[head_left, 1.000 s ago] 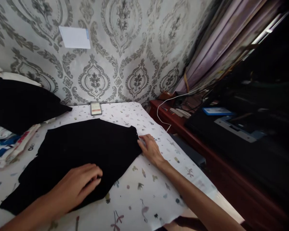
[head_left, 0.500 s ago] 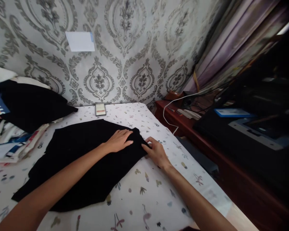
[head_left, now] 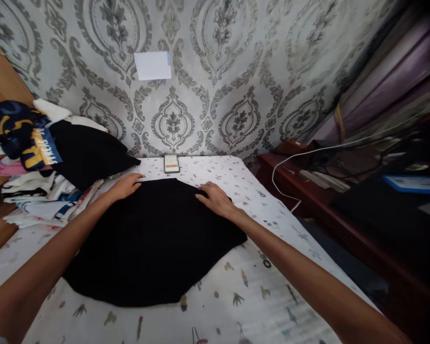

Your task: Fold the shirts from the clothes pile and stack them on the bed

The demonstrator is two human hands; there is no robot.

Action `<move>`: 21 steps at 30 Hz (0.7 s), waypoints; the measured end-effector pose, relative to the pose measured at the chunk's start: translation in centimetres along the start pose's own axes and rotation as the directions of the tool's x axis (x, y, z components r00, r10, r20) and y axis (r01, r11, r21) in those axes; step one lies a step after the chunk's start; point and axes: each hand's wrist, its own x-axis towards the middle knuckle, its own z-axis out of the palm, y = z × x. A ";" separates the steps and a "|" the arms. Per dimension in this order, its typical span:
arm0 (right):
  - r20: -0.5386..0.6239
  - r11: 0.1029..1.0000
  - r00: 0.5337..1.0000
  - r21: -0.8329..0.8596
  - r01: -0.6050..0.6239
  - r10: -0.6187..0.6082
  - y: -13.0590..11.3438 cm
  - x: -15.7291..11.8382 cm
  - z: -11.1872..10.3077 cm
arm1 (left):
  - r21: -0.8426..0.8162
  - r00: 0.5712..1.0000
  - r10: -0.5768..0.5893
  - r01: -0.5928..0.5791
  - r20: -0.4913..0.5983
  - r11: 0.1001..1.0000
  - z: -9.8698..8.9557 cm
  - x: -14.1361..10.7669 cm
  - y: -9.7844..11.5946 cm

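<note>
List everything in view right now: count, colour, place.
Large garment: one, black, spread on the sheet
Printed sheet: one, white, under the garment
Clothes pile: count unclear, mixed, left
Second garment: one, black, on the pile
Small rectangular item: one, pale with dark border, near wall
Wall: one, patterned grey, behind
Flat rectangle: one, white, on wall
Wooden furniture: one, brown, left edge
Curtain: one, purple, upper right
Table: one, dark red, right
Long cable: one, white, over table
Blue-edged item: one, blue and white, right edge
Other clutter: count unclear, mixed, right
Left hand: one, large garment's far edge
Right hand: one, same edge, further right
</note>
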 end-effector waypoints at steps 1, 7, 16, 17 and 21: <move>0.028 1.000 1.000 -0.007 -0.012 0.013 -0.7 2.0 0.7 | 0.007 0.999 -0.020 0.019 0.034 1.000 -0.2 0.0 -1.2; 0.078 0.998 0.995 0.011 -0.057 0.056 -3.0 9.5 4.4 | 0.036 0.991 0.051 -0.056 0.127 0.998 -0.9 0.3 -2.7; -0.074 0.996 0.994 0.047 0.080 -0.077 -3.4 7.5 3.9 | 0.142 0.980 0.152 -0.133 -0.130 0.981 -2.8 -3.3 -0.7; -0.096 0.991 0.987 0.038 0.131 -0.127 -3.4 6.7 3.9 | 0.164 0.976 0.167 -0.143 -0.142 0.976 -2.9 -4.2 -0.4; -0.019 0.939 0.940 -0.058 0.339 -0.340 -3.6 3.4 3.8 | 0.247 0.971 0.234 -0.217 -0.040 0.944 -2.2 -7.4 0.0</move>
